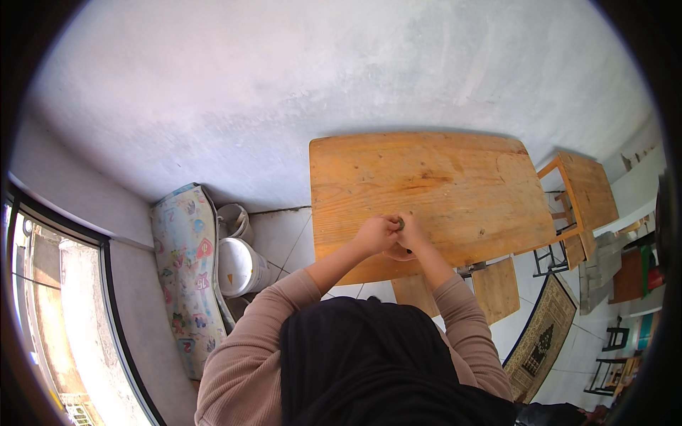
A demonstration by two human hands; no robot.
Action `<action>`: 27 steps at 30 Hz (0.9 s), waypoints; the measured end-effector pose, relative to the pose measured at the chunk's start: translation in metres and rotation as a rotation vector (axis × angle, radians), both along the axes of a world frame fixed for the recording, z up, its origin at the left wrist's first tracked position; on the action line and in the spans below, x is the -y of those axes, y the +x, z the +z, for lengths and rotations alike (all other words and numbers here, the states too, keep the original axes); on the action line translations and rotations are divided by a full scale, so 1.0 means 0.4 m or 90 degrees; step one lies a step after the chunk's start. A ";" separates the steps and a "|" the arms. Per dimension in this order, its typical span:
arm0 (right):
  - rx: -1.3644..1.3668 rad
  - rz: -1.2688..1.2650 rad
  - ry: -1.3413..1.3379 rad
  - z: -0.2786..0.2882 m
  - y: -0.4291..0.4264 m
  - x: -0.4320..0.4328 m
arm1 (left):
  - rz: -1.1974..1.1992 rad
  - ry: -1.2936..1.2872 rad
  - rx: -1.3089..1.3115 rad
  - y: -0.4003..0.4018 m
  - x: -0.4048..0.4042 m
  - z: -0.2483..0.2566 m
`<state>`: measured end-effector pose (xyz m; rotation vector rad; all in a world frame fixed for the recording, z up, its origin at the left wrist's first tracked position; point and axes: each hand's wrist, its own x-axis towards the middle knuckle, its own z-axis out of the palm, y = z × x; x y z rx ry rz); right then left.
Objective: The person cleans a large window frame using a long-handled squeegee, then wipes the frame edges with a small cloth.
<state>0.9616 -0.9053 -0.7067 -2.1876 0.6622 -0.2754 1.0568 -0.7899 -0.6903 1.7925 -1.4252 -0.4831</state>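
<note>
Both of my hands meet above the near edge of a wooden table (437,181). A small dark green thing (400,223), too small to name, is pinched between the fingers of my left hand (379,234) and my right hand (413,232). Directly below the hands, a pinkish bowl or dish (397,254) rests by the table's near edge, partly hidden by my right wrist. Something dark shows at the bowl, beside my wrist; its kind cannot be told.
Left of the table stand a white plastic bucket (237,269), another bucket (234,221) and a folded patterned foam mat (186,277). Wooden seats (495,290) are at the near side. A smaller wooden table (591,186) and a patterned rug (543,335) lie to the right.
</note>
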 end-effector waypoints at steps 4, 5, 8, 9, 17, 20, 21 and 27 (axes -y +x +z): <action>-0.023 -0.011 -0.013 -0.008 0.004 0.014 | 0.016 0.076 -0.127 0.012 0.012 0.021; -0.020 -0.027 -0.007 -0.007 0.008 0.017 | 0.015 0.076 -0.128 0.022 0.013 0.017; -0.002 -0.010 0.114 -0.016 0.006 0.038 | -0.012 0.014 -0.170 0.045 0.004 0.009; -0.001 -0.012 0.112 -0.020 -0.001 0.041 | -0.019 0.007 -0.193 0.043 -0.001 0.010; 0.148 -0.118 0.621 0.064 -0.073 0.039 | 0.007 -0.033 -0.133 -0.021 -0.044 0.028; 0.129 -0.086 0.597 0.135 -0.078 -0.005 | 0.068 -0.153 -0.076 -0.032 -0.035 0.027; 0.129 -0.085 0.595 0.138 -0.077 -0.004 | 0.042 -0.162 -0.073 -0.025 -0.031 0.022; 0.175 -0.085 0.621 0.091 -0.091 0.033 | -0.072 -0.090 -0.199 0.020 -0.020 0.059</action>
